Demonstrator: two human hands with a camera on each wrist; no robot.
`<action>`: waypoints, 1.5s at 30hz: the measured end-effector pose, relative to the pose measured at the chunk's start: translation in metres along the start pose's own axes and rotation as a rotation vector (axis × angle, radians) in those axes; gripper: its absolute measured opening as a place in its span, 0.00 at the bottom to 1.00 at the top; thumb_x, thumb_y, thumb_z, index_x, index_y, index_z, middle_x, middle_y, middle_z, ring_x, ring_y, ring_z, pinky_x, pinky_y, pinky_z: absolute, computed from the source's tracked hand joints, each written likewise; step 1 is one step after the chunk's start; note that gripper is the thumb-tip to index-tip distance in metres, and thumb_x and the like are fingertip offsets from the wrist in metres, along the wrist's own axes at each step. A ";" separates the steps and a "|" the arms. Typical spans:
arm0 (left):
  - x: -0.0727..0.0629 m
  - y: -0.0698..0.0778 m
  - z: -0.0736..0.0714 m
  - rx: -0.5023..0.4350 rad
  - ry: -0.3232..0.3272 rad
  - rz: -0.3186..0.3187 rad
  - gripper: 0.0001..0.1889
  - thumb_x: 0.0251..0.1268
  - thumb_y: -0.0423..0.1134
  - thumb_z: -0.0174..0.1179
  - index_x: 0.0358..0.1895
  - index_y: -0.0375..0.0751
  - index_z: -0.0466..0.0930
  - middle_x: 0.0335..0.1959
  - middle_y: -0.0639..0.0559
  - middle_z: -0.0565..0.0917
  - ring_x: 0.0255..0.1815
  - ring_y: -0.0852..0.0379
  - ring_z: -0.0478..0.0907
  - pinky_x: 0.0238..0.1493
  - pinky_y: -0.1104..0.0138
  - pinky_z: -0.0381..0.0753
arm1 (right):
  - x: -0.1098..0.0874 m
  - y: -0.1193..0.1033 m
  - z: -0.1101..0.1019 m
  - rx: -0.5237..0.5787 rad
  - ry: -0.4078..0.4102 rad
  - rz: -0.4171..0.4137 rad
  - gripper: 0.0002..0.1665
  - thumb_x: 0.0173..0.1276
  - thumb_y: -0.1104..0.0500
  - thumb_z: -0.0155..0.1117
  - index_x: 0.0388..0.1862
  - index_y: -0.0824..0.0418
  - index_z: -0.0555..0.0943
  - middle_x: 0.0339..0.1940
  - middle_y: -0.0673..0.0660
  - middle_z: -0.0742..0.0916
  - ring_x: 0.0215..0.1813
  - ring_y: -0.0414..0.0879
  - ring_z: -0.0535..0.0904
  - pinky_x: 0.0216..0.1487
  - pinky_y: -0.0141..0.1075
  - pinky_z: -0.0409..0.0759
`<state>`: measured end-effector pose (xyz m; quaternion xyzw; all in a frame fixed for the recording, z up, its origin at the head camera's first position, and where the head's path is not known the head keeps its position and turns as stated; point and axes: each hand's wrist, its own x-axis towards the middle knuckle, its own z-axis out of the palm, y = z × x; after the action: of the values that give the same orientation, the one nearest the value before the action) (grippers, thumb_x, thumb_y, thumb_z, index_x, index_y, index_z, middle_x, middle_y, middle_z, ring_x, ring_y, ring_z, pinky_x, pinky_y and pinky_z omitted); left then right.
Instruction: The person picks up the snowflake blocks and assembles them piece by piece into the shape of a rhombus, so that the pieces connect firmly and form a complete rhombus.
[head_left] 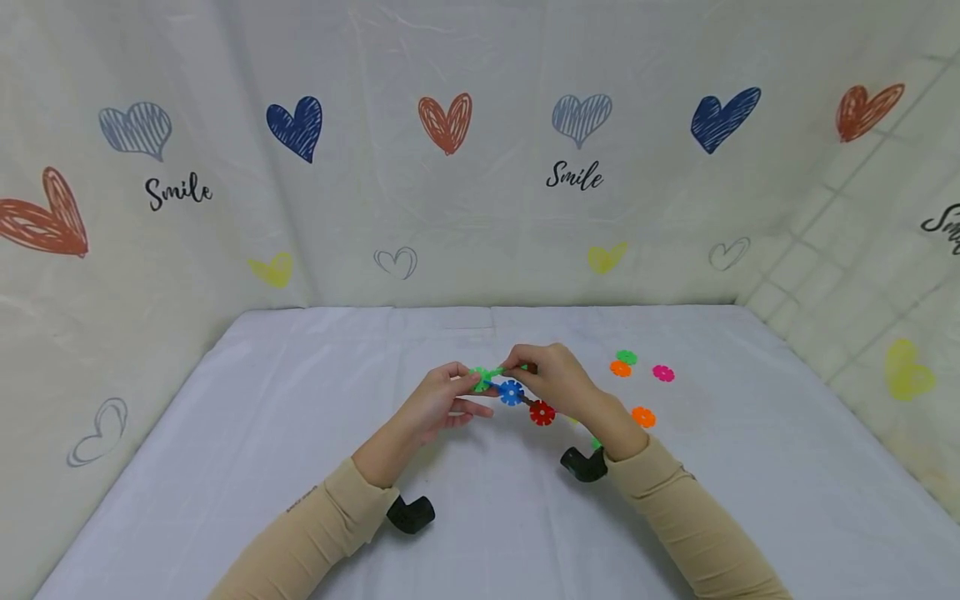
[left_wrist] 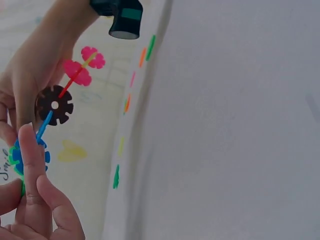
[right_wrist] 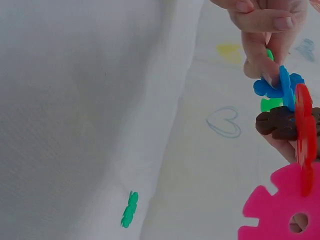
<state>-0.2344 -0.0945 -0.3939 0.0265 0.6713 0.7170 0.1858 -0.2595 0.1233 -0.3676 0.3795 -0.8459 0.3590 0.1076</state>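
Note:
My left hand point(head_left: 442, 400) pinches a green notched flower disc point(head_left: 481, 380) between thumb and finger over the table's middle. Close beside it, my right hand point(head_left: 558, 383) pinches a second green disc point(head_left: 495, 372), seen edge-on and touching the first. From these a joined chain hangs to the right: a blue disc point(head_left: 512, 392), a brown disc point(left_wrist: 55, 105), a red disc point(head_left: 542, 412) and pink discs point(left_wrist: 77, 73). In the left wrist view a thin yellow piece point(left_wrist: 89, 60) shows at the pink end. The right arm hides part of the chain in the head view.
Loose discs lie on the white-covered table point(head_left: 247, 467) at the right: a green one point(head_left: 626, 357), orange ones point(head_left: 643, 417) and a pink one point(head_left: 663, 373). Black wrist cameras point(head_left: 411, 515) hang under both sleeves. A heart-printed cloth point(head_left: 495, 208) stands behind.

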 end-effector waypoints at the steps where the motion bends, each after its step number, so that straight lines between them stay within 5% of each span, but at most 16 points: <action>1: 0.000 0.000 0.001 -0.001 -0.001 -0.004 0.09 0.82 0.42 0.53 0.43 0.39 0.72 0.50 0.42 0.88 0.33 0.56 0.89 0.34 0.69 0.77 | 0.000 0.000 0.000 -0.011 0.004 -0.024 0.05 0.66 0.71 0.71 0.35 0.62 0.86 0.33 0.55 0.91 0.25 0.39 0.79 0.32 0.32 0.81; 12: -0.001 0.000 0.000 0.030 -0.022 -0.016 0.09 0.81 0.42 0.54 0.43 0.40 0.73 0.50 0.41 0.88 0.32 0.57 0.88 0.33 0.70 0.76 | 0.001 0.001 -0.002 -0.049 -0.024 -0.123 0.07 0.64 0.71 0.73 0.36 0.62 0.86 0.35 0.55 0.91 0.26 0.42 0.81 0.32 0.32 0.81; 20: 0.003 -0.001 -0.001 0.014 -0.030 -0.038 0.09 0.82 0.43 0.53 0.45 0.40 0.73 0.51 0.43 0.88 0.33 0.58 0.88 0.34 0.70 0.78 | -0.003 0.002 -0.017 -0.038 -0.080 0.043 0.08 0.69 0.65 0.71 0.46 0.60 0.89 0.40 0.51 0.91 0.30 0.40 0.78 0.33 0.32 0.79; 28: 0.003 -0.003 -0.003 0.006 -0.012 -0.040 0.09 0.81 0.43 0.54 0.44 0.40 0.74 0.51 0.42 0.88 0.33 0.57 0.89 0.32 0.71 0.77 | -0.014 0.012 -0.037 -0.020 -0.019 0.088 0.08 0.67 0.68 0.72 0.44 0.60 0.90 0.39 0.52 0.91 0.31 0.43 0.78 0.32 0.32 0.77; 33: 0.003 -0.006 -0.009 0.007 0.003 -0.039 0.08 0.80 0.43 0.55 0.46 0.41 0.74 0.50 0.43 0.89 0.34 0.56 0.89 0.32 0.70 0.78 | -0.024 0.024 -0.054 -0.010 -0.017 0.200 0.09 0.69 0.66 0.71 0.47 0.59 0.89 0.40 0.51 0.90 0.33 0.47 0.78 0.33 0.33 0.76; 38: 0.001 -0.006 -0.016 -0.005 -0.008 -0.032 0.08 0.80 0.43 0.55 0.45 0.41 0.73 0.49 0.44 0.89 0.34 0.56 0.89 0.34 0.70 0.77 | -0.035 0.039 -0.073 -0.021 -0.117 0.326 0.11 0.71 0.62 0.70 0.51 0.61 0.88 0.40 0.51 0.89 0.38 0.51 0.78 0.38 0.35 0.77; 45: -0.003 -0.006 -0.023 -0.008 0.023 -0.030 0.08 0.81 0.42 0.54 0.45 0.41 0.74 0.48 0.44 0.89 0.35 0.56 0.89 0.35 0.69 0.78 | -0.060 0.055 -0.089 0.059 -0.365 0.471 0.12 0.72 0.59 0.69 0.51 0.61 0.86 0.40 0.52 0.87 0.43 0.53 0.79 0.42 0.40 0.79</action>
<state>-0.2373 -0.1173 -0.4011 0.0074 0.6710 0.7170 0.1886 -0.2659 0.2436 -0.3600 0.2339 -0.9052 0.3244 -0.1437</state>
